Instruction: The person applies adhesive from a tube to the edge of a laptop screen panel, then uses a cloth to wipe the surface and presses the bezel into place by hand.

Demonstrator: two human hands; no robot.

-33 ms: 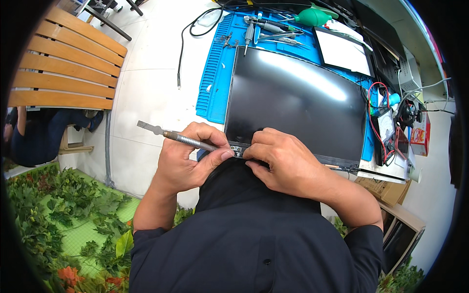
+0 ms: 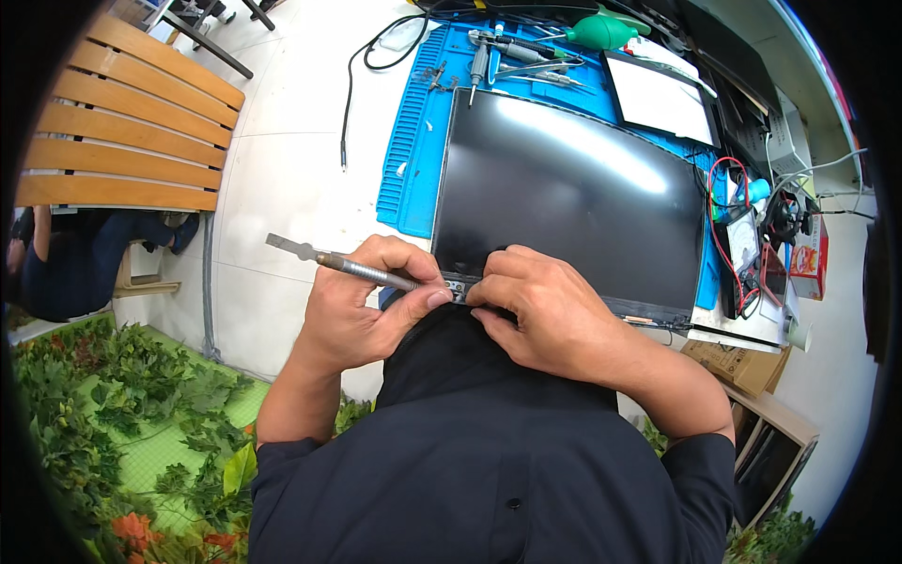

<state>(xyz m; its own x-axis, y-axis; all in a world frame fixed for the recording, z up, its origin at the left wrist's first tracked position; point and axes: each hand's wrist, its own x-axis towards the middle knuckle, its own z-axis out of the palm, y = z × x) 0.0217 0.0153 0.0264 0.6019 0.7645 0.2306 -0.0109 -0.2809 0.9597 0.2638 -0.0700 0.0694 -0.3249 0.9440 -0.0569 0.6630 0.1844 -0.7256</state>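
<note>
A dark screen panel (image 2: 564,202) lies on a blue repair mat (image 2: 406,179), with its lower left corner close to me. At that corner sits a small metal hinge bracket (image 2: 456,287) with holes. My left hand (image 2: 352,315) is closed around a slim metal-handled blade tool (image 2: 357,270); its flat blade points away to the left, and thumb and forefinger meet near the bracket. My right hand (image 2: 550,310) is closed at the bracket's other side, its fingertips pinching the bracket's edge. The thumbs and fingers partly cover the bracket.
Screwdrivers and tweezers (image 2: 540,66) lie at the mat's far edge, near a green air blower (image 2: 601,34). A white-faced panel (image 2: 658,99) and red-and-black leads (image 2: 719,169) are on the right. A black cable (image 2: 346,113) trails at left, near a slatted wooden bench (image 2: 141,122).
</note>
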